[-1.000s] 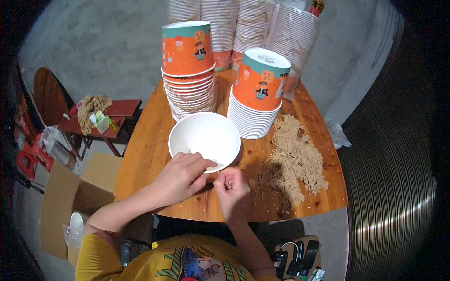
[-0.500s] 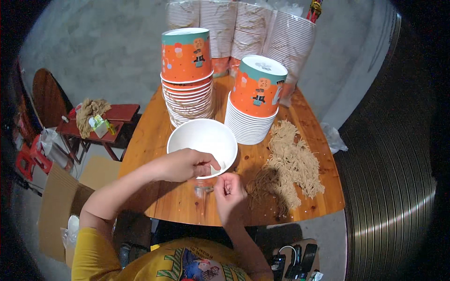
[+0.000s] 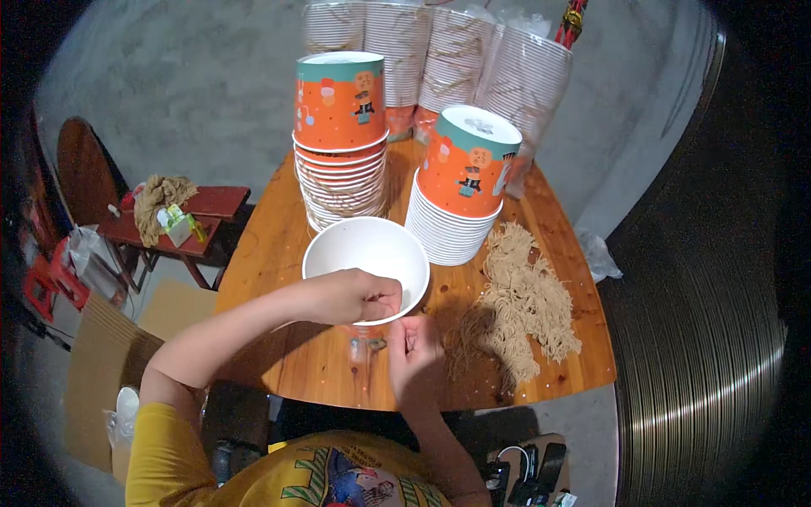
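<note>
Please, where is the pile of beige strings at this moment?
In the head view, the pile of beige strings lies on the wooden table's right side, to the right of the right hand.

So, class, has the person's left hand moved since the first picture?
Yes: the left hand has moved right and slightly forward, judged against the right-hand tub stack.

A grey wall backs the wooden worktop, with a red bench leftward and a dark ribbed panel catching light rightward.
</note>
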`<move>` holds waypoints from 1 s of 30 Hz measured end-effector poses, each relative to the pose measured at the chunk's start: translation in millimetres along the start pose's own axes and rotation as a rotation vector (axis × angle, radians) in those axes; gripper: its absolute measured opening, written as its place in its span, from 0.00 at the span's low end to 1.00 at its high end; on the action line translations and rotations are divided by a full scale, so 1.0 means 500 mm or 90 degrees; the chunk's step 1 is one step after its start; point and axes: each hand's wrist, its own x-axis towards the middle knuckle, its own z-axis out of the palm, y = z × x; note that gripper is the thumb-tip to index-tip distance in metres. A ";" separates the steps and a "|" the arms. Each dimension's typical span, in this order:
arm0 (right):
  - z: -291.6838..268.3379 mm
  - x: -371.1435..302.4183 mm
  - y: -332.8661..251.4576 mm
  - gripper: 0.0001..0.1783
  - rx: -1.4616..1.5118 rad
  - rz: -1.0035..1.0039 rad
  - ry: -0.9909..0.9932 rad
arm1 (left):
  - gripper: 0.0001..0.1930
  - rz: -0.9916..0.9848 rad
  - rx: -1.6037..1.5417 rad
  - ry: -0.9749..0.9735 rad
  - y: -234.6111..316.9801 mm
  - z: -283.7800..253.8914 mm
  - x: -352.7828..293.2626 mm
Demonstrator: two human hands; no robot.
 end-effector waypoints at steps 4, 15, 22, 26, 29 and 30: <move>-0.016 0.013 -0.030 0.04 0.065 0.140 -0.072 | 0.07 0.016 0.055 0.021 -0.005 0.006 -0.002; -0.092 0.040 -0.019 0.08 -0.102 -0.023 -0.227 | 0.06 -0.032 -0.485 0.104 0.019 0.001 0.005; -0.108 0.058 -0.074 0.09 -0.152 -0.018 -0.441 | 0.05 -0.015 -0.486 0.075 0.003 0.006 0.008; -0.114 0.050 -0.051 0.10 -0.084 -0.134 -0.455 | 0.06 0.011 -0.474 0.068 -0.006 0.015 0.015; -0.119 0.067 -0.071 0.09 0.022 -0.126 -0.526 | 0.09 0.050 -0.481 0.036 -0.010 0.017 0.015; -0.123 0.078 -0.067 0.08 0.047 -0.134 -0.507 | 0.09 0.066 -0.470 0.028 -0.009 0.018 0.016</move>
